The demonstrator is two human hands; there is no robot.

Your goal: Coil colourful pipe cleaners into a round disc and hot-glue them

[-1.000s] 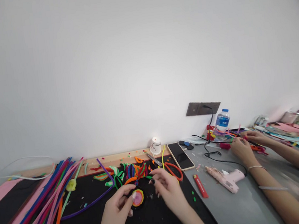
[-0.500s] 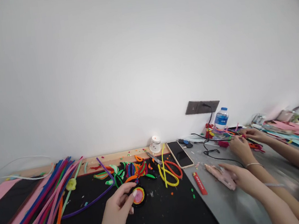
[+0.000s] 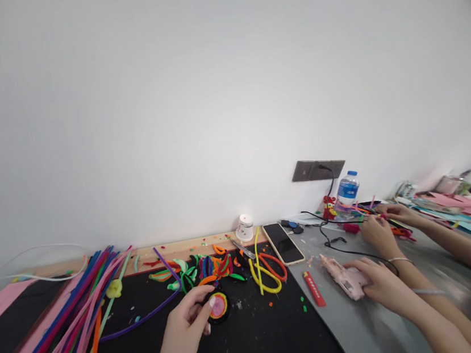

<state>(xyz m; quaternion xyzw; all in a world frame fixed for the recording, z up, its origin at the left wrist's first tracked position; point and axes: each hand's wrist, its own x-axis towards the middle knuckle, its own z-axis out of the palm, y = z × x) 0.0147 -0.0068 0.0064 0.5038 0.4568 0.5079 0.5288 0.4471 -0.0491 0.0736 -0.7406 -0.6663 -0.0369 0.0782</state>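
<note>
My left hand (image 3: 189, 326) pinches a round coil of pipe cleaner (image 3: 218, 307) between thumb and fingers, just above the black mat. Its rings run from a pink-violet middle through yellow and orange to a black rim. On the grey table at the right, my right hand (image 3: 379, 282) is closed around a pink glue gun (image 3: 346, 278) smeared with whitish residue; its nozzle points away, up and left. Behind the coil lies a pile of bent, colourful pipe cleaner pieces (image 3: 210, 268). A red box cutter blade case or similar red strip (image 3: 314, 289) lies left of the glue gun.
Long pipe cleaners (image 3: 71, 328) spread along the left. Yellow-and-orange loops (image 3: 269, 278), a phone (image 3: 284, 244), a paper cup (image 3: 245, 228) and a water bottle (image 3: 347, 188) stand or lie toward the wall. A black cord (image 3: 326, 234) crosses near a co-worker's hands (image 3: 377, 233).
My right hand has turned the glue gun a little, so more of its side shows, and shifted it slightly left. My left hand keeps its pinch on the coil almost unmoved.
</note>
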